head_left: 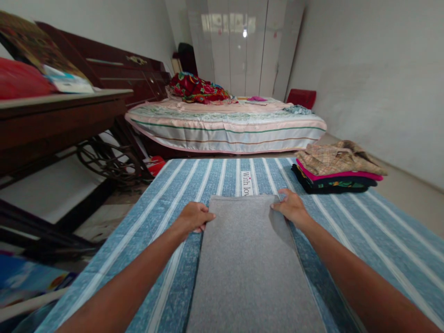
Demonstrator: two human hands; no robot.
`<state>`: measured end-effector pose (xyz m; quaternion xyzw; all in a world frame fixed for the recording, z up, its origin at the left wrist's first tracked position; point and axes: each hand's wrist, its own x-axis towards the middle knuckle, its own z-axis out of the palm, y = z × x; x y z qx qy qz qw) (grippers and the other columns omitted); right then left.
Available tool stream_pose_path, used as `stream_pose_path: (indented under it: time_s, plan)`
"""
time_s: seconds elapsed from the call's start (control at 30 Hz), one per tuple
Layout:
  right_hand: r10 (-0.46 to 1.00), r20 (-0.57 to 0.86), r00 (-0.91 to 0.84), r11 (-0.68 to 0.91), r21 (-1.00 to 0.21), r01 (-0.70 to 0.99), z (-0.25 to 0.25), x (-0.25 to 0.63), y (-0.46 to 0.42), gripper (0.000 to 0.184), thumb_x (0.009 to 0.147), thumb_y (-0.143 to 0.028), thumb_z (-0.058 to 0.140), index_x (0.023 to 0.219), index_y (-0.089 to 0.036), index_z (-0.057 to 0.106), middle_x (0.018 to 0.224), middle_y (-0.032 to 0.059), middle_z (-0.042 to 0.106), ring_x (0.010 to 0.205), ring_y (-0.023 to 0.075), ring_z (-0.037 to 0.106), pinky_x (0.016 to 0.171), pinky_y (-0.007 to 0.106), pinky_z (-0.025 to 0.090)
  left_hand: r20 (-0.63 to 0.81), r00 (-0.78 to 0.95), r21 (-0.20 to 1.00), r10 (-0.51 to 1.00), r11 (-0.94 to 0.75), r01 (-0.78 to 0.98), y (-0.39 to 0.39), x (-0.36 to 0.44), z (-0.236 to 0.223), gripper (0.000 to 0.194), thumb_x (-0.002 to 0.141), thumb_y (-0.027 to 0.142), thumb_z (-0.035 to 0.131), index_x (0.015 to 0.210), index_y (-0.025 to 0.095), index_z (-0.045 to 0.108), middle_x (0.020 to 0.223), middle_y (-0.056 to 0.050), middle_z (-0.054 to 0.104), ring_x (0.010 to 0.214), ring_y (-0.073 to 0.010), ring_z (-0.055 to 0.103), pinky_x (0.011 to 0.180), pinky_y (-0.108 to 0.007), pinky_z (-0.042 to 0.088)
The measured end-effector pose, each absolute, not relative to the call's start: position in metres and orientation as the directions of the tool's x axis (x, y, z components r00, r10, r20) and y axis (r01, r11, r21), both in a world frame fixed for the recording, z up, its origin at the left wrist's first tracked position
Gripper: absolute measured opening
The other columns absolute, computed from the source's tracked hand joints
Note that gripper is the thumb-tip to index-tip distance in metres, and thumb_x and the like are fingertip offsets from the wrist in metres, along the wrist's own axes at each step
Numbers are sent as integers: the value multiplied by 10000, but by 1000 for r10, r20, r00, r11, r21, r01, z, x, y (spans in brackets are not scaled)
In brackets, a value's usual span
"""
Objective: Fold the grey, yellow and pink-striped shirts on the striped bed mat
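Grey cloth (pixel 249 263), folded into a long, narrow panel, lies flat on a blue-and-white striped sheet (pixel 364 231) and runs from the person's body out to the reach of both arms. Left hand (pixel 194 217) pinches the far left corner with curled fingers; right hand (pixel 293 207) grips the far right corner, where a little of the fabric lifts and casts a soft shadow along that edge. The hands are set apart, one at each far corner, each closed on the cloth.

Judging by its even sides and smooth surface, the lengthwise folding looks done, while the panel is not yet folded across its length and has not joined the pile. The fabric appears plain, matte and unwrinkled, slightly fuzzy, with no print or seam showing.

Just beyond the far edge, a white label printed with partial lettering (pixel 246 183) sits on the sheet. To the right, well apart from the cloth, a stack of folded clothes (pixel 338 169) rests on the same sheet, a checked garment on top, pink and dark layers under it. Farther back stands a bed (pixel 225 125) with a striped cover and a heap of red patterned fabric (pixel 197 88), and glossy white wardrobe doors (pixel 243 46) fill the end wall. A dark wooden table (pixel 58 115) lines the left side.
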<state>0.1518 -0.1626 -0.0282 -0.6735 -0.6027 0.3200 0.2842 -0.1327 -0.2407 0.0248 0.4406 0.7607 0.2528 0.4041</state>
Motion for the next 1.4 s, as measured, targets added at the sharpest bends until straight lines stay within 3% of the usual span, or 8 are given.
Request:
stream_pose_path:
  time_s: [0.17, 0.27, 0.53, 0.7, 0.93, 1.07, 1.23, 1.4]
  plan:
    - [983, -178, 48, -169, -762, 625, -23, 149, -139, 378, 595, -245, 751, 942, -158, 629, 608, -5, 583, 493, 142, 551, 400, 206, 376, -364, -357, 822, 860, 477, 311, -211, -129, 23, 194, 578, 227, 680, 656, 171, 512, 395, 74, 429, 391, -78, 410, 412, -193, 312]
    - [977, -212, 22, -178, -757, 629, -20, 148, -133, 253, 580, -215, 748, 803, -159, 642, 480, -35, 521, 435, 138, 517, 387, 211, 363, -350, -386, 838, 854, 469, 278, -202, -125, 21, 201, 554, 202, 685, 680, 166, 532, 449, 71, 450, 444, -88, 447, 453, -210, 355]
    - [997, -78, -27, -46, -796, 603, -16, 147, -131, 131, 525, -120, 707, 601, -165, 610, 477, -50, 502, 495, 111, 479, 452, 206, 296, -358, -362, 855, 861, 458, 244, -202, -118, 26, 252, 517, 192, 703, 732, 146, 581, 608, 20, 577, 611, -139, 560, 556, -258, 440]
    - [996, -29, -84, 15, -877, 480, -10, 141, -140, 81, 549, -171, 639, 563, -169, 560, 514, -51, 499, 500, 102, 442, 475, 210, 291, -368, -318, 871, 874, 444, 212, -199, -113, 26, 286, 486, 169, 695, 752, 126, 599, 628, -12, 612, 599, -149, 573, 550, -258, 423]
    - [965, -10, -263, 44, -979, 197, 16, 149, -181, 295, 558, -420, 642, 673, -194, 492, 607, -35, 532, 541, 114, 476, 536, 226, 371, -291, -37, 954, 956, 293, 69, -233, -107, 59, 241, 482, 249, 698, 677, 158, 587, 604, 12, 603, 557, -119, 548, 563, -235, 424]
    - [920, 35, -391, 58, -997, 47, 40, 168, -228, 379, 560, -462, 711, 696, -196, 478, 663, -19, 563, 601, 127, 513, 592, 241, 396, -244, 156, 969, 957, 245, 12, -280, -106, 91, 224, 479, 242, 697, 666, 152, 611, 634, -3, 629, 586, -125, 554, 596, -237, 417]
    - [773, 5, -634, 70, -995, 77, 77, 208, -327, 357, 627, -441, 743, 692, -189, 498, 864, 61, 662, 758, 177, 595, 678, 282, 432, -315, 437, 949, 842, 273, 158, -372, -99, 126, 188, 500, 177, 678, 686, 163, 659, 961, -60, 715, 864, -216, 640, 756, -280, 457]
    - [600, -34, -800, 109, -986, 124, 79, 239, -428, 194, 707, -308, 694, 717, -179, 548, 880, 69, 673, 770, 162, 592, 697, 262, 437, -413, 673, 909, 613, 227, 350, -465, -79, 124, 170, 579, 148, 591, 732, 178, 658, 1020, -37, 710, 912, -237, 657, 753, -295, 481]
